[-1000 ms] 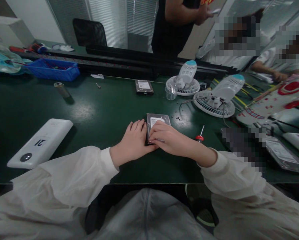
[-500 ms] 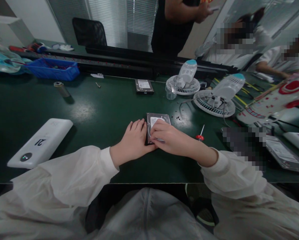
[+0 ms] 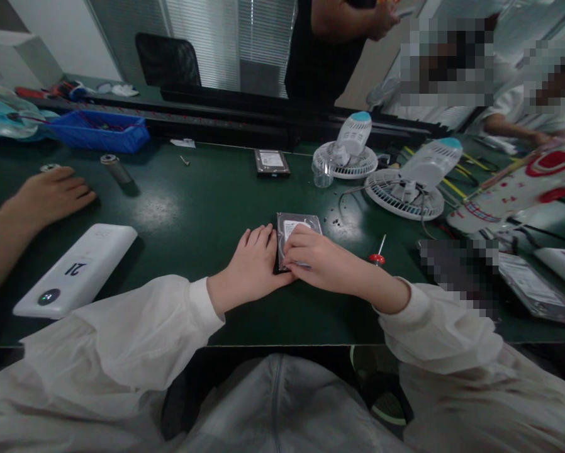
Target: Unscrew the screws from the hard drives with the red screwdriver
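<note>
Your left hand (image 3: 251,267), fingers extended, rests against the hard drive (image 3: 289,229); your right hand (image 3: 318,259) curls over it, any grip hidden. The cover (image 3: 309,221) appears still fitted.

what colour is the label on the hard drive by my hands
White: the label, partly hidden by the right hand, in the head view.

The widest way runs over the bench (image 3: 192,207) left of the left hand (image 3: 251,267), bounded by a white device (image 3: 82,267) and a co-worker's hand (image 3: 58,195). Beyond the hard drive (image 3: 302,219), a second drive (image 3: 270,163) stands in the way; rightward, a screwdriver (image 3: 377,258) and the nearer fan (image 3: 408,195) narrow passage.
</note>
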A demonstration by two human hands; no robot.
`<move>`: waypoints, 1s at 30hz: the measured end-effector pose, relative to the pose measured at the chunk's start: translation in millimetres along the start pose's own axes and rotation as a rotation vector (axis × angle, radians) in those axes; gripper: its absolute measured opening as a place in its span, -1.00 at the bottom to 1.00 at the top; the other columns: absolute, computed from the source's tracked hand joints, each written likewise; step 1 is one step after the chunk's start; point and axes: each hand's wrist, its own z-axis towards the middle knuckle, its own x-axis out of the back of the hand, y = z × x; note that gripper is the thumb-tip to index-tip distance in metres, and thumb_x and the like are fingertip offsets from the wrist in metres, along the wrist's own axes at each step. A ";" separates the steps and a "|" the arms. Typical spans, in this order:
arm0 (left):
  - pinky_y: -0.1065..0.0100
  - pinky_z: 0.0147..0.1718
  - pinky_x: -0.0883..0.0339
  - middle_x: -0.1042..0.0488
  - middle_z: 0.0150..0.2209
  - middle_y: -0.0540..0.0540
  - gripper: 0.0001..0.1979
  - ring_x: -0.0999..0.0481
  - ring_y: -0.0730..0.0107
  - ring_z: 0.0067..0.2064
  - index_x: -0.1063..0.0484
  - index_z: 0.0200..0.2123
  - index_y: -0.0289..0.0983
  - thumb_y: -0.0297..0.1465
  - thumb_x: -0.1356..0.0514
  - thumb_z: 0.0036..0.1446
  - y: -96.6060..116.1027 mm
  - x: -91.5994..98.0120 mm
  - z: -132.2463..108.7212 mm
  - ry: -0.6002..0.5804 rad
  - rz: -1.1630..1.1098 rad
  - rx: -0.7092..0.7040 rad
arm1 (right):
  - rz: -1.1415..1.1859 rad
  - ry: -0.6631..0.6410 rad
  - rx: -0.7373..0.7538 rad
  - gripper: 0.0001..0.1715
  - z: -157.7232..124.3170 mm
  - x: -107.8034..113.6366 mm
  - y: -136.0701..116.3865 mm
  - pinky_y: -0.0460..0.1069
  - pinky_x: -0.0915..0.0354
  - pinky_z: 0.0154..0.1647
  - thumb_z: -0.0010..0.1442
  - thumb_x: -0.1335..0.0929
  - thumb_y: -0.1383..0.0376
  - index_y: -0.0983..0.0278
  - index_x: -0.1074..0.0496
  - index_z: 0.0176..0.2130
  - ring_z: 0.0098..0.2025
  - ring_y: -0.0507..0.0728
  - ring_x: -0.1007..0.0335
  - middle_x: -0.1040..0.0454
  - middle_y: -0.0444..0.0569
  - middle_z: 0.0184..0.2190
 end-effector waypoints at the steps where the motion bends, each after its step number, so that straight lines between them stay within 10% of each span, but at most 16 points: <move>1: -0.20 0.38 0.02 -0.19 0.41 -0.48 -0.12 -0.16 -0.22 0.43 -0.12 0.38 -0.43 0.07 -0.15 0.21 0.5 0.6 0.0 -0.005 0.002 0.004 | 0.001 -0.002 0.002 -0.72 0.1 0.2 -0.1 0.11 -0.32 0.00 0.35 -0.28 0.42 0.35 -0.57 -0.30 -0.10 0.18 -0.28 -0.52 0.06 -0.29; 30: -0.20 0.39 0.05 -0.15 0.42 -0.52 -0.10 -0.12 -0.24 0.45 -0.10 0.38 -0.48 0.07 -0.14 0.22 0.6 1.7 0.4 -0.048 0.023 0.008 | -0.101 -0.105 -0.068 -0.72 2.1 9.6 -8.9 0.17 -0.30 0.05 0.36 -0.27 0.38 0.40 -0.55 -0.26 -0.06 0.21 -0.33 -0.55 0.09 -0.21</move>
